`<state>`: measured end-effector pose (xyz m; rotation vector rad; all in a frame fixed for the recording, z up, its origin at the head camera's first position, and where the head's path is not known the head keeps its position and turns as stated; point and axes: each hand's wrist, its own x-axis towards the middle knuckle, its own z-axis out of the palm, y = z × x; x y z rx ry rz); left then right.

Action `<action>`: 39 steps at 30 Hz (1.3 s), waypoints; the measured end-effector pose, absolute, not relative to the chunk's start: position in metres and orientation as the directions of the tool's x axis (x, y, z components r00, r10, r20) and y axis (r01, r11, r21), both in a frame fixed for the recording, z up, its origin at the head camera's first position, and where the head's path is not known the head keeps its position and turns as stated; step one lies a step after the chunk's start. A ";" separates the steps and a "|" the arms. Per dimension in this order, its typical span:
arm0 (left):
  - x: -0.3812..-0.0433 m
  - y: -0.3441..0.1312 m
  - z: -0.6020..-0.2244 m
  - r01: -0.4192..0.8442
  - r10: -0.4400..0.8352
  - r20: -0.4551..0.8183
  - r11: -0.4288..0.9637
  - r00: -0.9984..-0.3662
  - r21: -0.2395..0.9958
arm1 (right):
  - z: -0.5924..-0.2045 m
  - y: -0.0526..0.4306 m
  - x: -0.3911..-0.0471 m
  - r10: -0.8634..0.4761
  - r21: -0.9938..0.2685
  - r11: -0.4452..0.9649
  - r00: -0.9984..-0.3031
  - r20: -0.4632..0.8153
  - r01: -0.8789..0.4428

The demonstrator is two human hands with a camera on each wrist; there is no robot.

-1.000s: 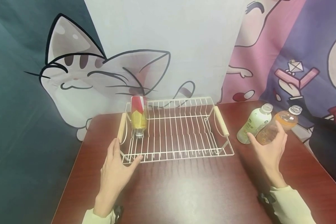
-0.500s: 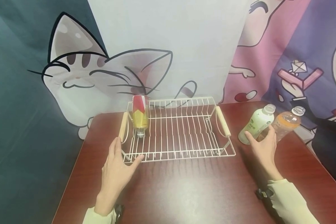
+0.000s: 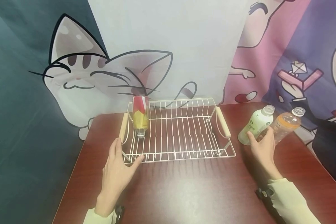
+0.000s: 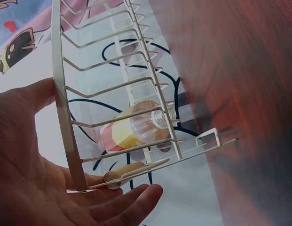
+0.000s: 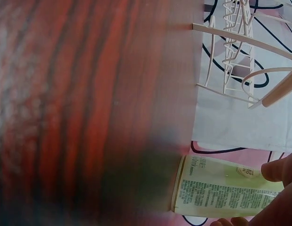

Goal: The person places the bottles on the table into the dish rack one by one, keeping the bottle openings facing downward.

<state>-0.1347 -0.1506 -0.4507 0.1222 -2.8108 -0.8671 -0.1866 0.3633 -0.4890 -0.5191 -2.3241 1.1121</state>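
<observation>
My right hand point(image 3: 264, 149) grips a pale green plastic bottle point(image 3: 253, 124) standing on the table at the right, thumb on one side and fingers on the other. Its printed label point(image 5: 216, 188) fills the lower right of the right wrist view. Just behind it stands a clear bottle point(image 3: 288, 123) with an orange band, partly hidden by the hand. At the left, my left hand point(image 3: 116, 174) rests against the front left corner of a white wire dish rack point(image 3: 182, 152), fingers extended and thumb on the front rail. A yellow and red bottle point(image 3: 140, 116) lies in the rack's left end, neck towards me.
The rack has wooden handles, the left one point(image 3: 123, 126) and the right one point(image 3: 223, 122). Reddish-brown tabletop point(image 3: 182, 189) spreads in front. A cloth backdrop point(image 3: 168, 31) with cartoon figures hangs behind the table.
My right hand has moved left, its fingers leaving the orange-banded bottle and closing round the green one. The left hand stays at the rack's corner. The view has shifted slightly.
</observation>
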 end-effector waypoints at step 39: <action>-0.132 -0.148 -0.447 -0.018 -0.115 0.120 0.791 -0.986 0.612 | -0.465 0.360 -0.149 0.569 -0.867 0.465 -0.811 0.136 0.180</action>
